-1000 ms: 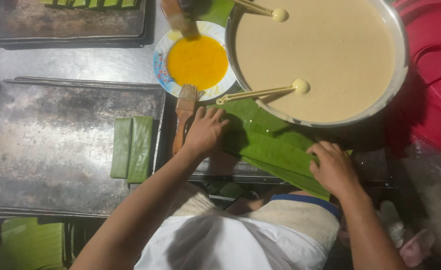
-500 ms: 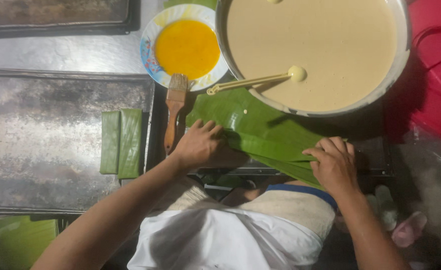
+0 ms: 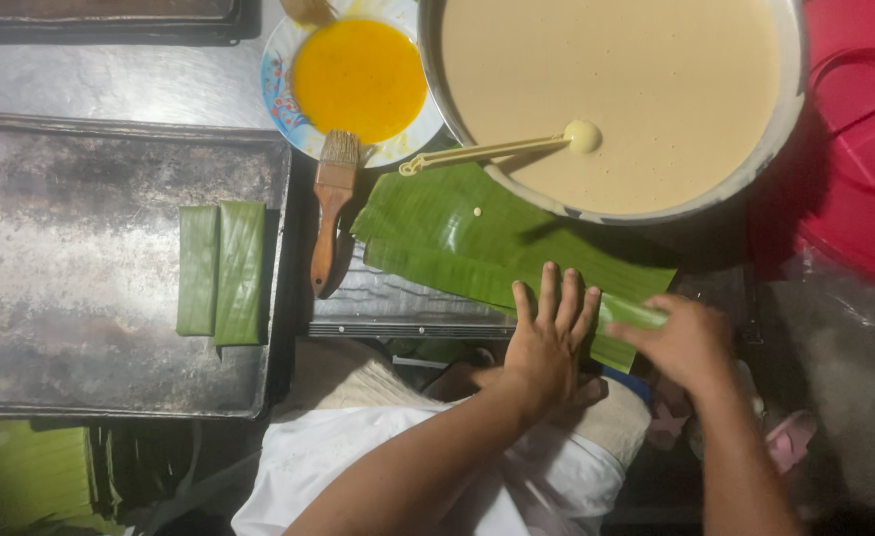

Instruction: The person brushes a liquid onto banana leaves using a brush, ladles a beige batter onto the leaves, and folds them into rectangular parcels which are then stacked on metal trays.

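Observation:
A stack of green banana leaves (image 3: pixel 457 238) lies in front of me, below a large metal bowl (image 3: pixel 767 154) of pale batter. My left hand (image 3: pixel 547 337) rests flat on the near edge of the top leaf, fingers spread. My right hand (image 3: pixel 690 342) pinches the rolled-up right end of that leaf (image 3: pixel 631 314). Two folded leaf parcels (image 3: pixel 221 270) lie side by side on a dark metal tray (image 3: pixel 70 298) at the left.
A plastic ladle (image 3: pixel 497 149) leans in the batter. A plate of orange liquid (image 3: pixel 360 79) stands beside the bowl, with a wooden brush (image 3: pixel 332 208) below it. A red plastic lid (image 3: pixel 859 149) is at the right. More leaves (image 3: pixel 21 476) lie bottom left.
Both hands have shifted right along the leaf. The leaf's near edge is now rolled into a tube under my right hand. The camera has moved closer.

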